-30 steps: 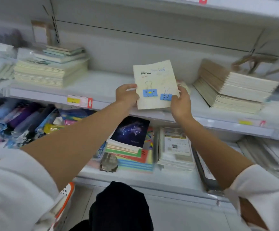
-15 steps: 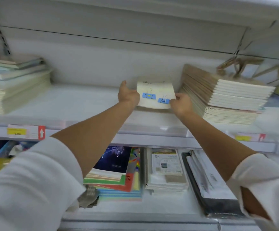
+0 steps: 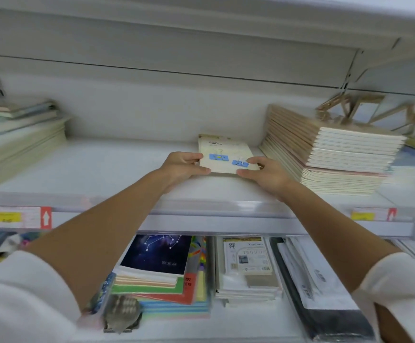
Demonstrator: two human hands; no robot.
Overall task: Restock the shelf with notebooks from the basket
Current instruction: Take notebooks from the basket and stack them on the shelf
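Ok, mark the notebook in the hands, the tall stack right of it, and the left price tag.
notebook (image 3: 226, 149), head view, cover above the blue clips
tall stack (image 3: 350, 157), head view, front page edges
price tag (image 3: 20, 217), head view, middle of the label

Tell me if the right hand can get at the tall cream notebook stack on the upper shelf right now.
Probably yes. The stack sits just right of the right hand with bare shelf between them and nothing above blocking. The hand would first have to release the clip-print notebook it grips.
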